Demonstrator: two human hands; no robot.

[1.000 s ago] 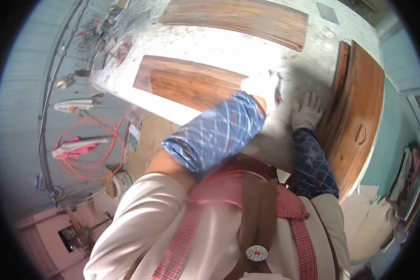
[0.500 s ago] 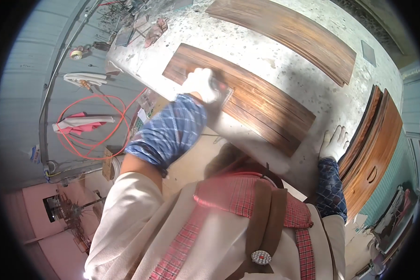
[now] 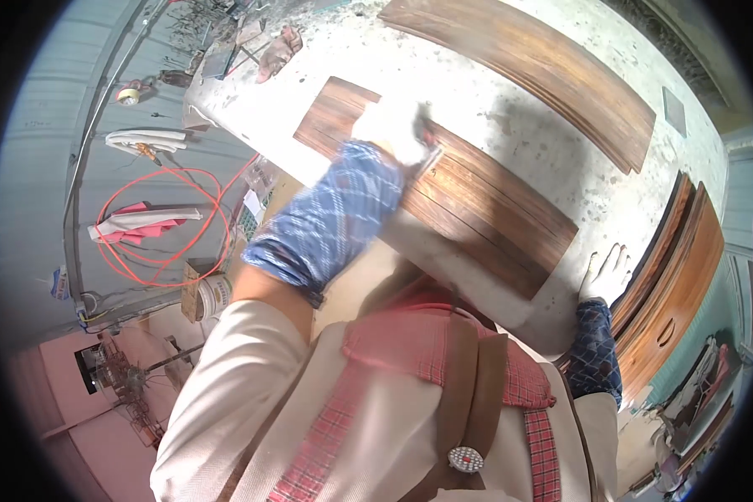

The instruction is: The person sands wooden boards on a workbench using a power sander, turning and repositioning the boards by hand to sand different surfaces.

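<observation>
A dark-striped wooden panel [image 3: 498, 205] lies on the pale, speckled table. Over its left part is my left hand [image 3: 385, 130] in a white glove, washed out by bright light. Its fingers are closed round a small flat tool [image 3: 429, 161] with a pale straight edge and a reddish spot; blur hides its exact kind. The edge is at the panel's surface. My right hand [image 3: 607, 274], also gloved in white, rests flat on the table with fingers spread, beyond the panel's right end and beside a stack of curved wooden boards [image 3: 673, 272].
More stacked wooden panels [image 3: 544, 71] lie along the table's far side. A small grey plate [image 3: 674, 112] sits at the far right. A crumpled brown cloth [image 3: 279, 53] is at the far left. An orange hose [image 3: 161, 171] is coiled left of the table, near a white bucket [image 3: 215, 295].
My left hand has slid a little to the right and away along the panel with the flat tool. My right hand stays flat in place. The whole view has shifted slightly.
</observation>
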